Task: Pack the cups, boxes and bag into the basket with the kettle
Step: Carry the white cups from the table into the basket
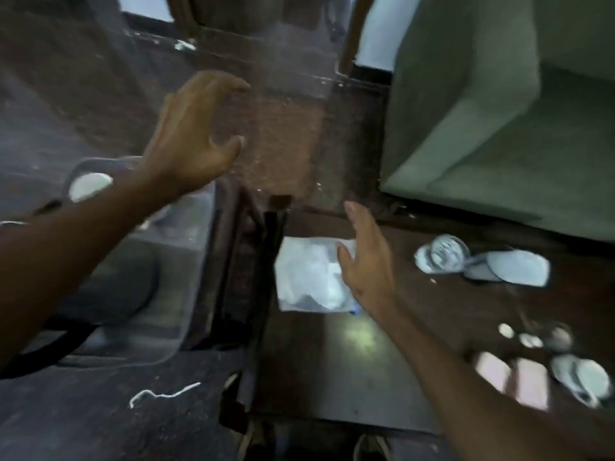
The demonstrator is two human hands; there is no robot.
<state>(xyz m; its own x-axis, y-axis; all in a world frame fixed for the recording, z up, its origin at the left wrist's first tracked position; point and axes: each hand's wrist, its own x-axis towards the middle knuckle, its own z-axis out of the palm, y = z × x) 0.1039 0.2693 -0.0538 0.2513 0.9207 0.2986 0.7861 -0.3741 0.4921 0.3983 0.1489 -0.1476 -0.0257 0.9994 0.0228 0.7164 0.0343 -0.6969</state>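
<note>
Blurred throughout by motion, with most outlines smeared. Hard to make out inside the clear plastic basket (186,261) on the floor at left: a dark rounded mass, perhaps the kettle (123,291), crossed by the left forearm and not surely identified. A pale round shape (90,186) near the basket's far rim, nature unclear. Cut off at the right edge: white cups (580,377) lying beside pinkish boxes (512,377), all on the dark wooden table (332,377). Smaller pale blobs (529,337) above them, too blurred to name. Farther back on the table, a clear glass cup (444,252) on its side, touching white pieces (519,267) of uncertain kind.

Green upholstered seat (482,128) beyond the table's far right corner; dark chair frame (243,261) standing between basket and table. White string (163,394) loose on the grey floor.

Left hand (196,134) raised over the floor beyond the basket, fingers spread and relaxed, grasping nothing. Right hand (366,261) hovering over the right edge of the white plastic bag (309,274) lying flat on the table, fingers straight and released, contact with the bag not certain.
</note>
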